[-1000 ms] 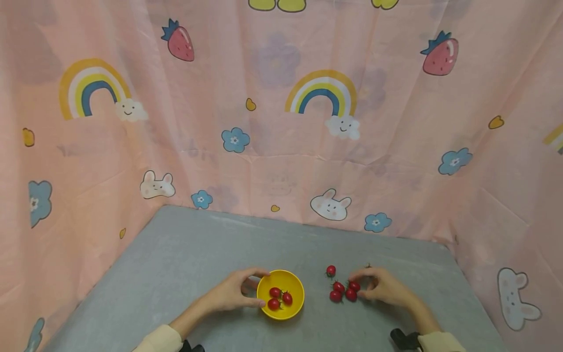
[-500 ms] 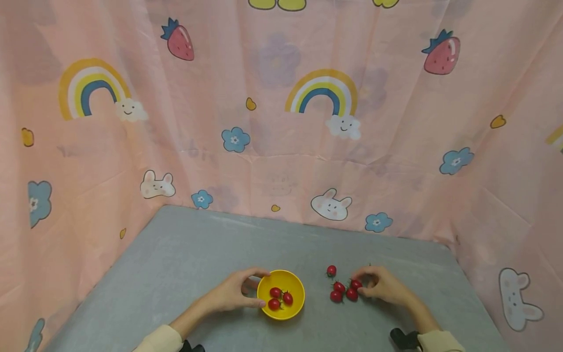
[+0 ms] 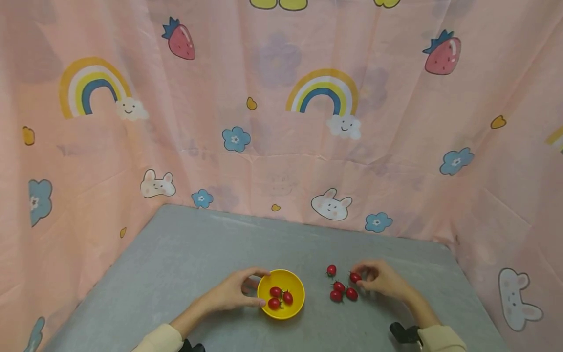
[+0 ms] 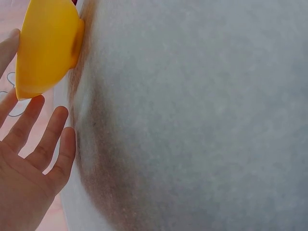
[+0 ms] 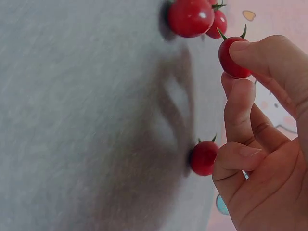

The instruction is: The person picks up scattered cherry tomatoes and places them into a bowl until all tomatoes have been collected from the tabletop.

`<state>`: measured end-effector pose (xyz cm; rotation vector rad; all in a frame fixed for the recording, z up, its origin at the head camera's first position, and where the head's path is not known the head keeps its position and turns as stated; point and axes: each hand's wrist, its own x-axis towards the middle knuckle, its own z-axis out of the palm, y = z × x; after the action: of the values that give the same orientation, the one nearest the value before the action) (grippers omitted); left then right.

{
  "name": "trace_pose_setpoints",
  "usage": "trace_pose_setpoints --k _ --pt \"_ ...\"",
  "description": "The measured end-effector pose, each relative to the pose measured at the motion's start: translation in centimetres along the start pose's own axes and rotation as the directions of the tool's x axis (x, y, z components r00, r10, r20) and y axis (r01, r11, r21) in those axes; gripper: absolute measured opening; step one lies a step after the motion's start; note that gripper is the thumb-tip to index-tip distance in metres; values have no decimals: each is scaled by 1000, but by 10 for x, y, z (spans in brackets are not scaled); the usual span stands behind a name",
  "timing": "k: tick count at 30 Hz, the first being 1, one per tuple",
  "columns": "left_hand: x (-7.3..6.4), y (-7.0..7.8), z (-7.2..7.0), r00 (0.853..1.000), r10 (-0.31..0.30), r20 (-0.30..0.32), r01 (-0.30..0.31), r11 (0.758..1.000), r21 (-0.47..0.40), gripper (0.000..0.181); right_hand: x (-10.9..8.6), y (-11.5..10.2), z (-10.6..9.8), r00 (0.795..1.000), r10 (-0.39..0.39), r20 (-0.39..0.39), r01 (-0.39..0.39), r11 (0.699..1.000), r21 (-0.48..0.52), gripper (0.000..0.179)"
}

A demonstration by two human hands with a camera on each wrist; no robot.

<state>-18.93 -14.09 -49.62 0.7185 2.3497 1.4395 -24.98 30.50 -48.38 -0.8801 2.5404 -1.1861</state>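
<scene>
In the head view my left hand [image 3: 230,291] holds the left side of a small yellow bowl [image 3: 297,307], thumb and forefinger at its rim. The other fingers are spread below it in the left wrist view. Three red cherry tomatoes [image 3: 274,292] lie inside the bowl. My right hand [image 3: 387,282] pinches one cherry tomato [image 5: 232,60] between thumb and fingertips, raised off the table in the right wrist view. Close to its left, three cherry tomatoes [image 3: 338,287] lie grouped on the grey table. Another cherry tomato [image 5: 204,158] shows beyond the little finger, hidden in the head view.
A single cherry tomato [image 3: 331,270] lies apart, behind the group. The grey table [image 3: 211,244] runs back to a pink printed curtain [image 3: 281,161], which also hangs along both sides.
My right hand has lifted one cherry tomato out of the group, moving slightly up and away from the others. My left hand and the bowl have stayed in place.
</scene>
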Motion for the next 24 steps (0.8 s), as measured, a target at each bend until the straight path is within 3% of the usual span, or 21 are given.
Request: trace_pose_setpoints --k 7,15,19,24 --pt "0 -1 0 1000 15 1 -15 1000 8 54 4 -15 5 1000 13 -18 -12 1000 26 25" --pt "1 0 0 1000 2 -3 -2 1000 17 55 17 -29 19 998 -31 -61 33 999 31 22" --pt "0 1 0 1000 1 -3 -1 1000 18 55 23 -38 26 999 -6 -54 8 1000 27 22" --pt "0 1 0 1000 1 -5 -1 1000 17 55 33 -48 33 998 -50 -35 51 997 55 23"
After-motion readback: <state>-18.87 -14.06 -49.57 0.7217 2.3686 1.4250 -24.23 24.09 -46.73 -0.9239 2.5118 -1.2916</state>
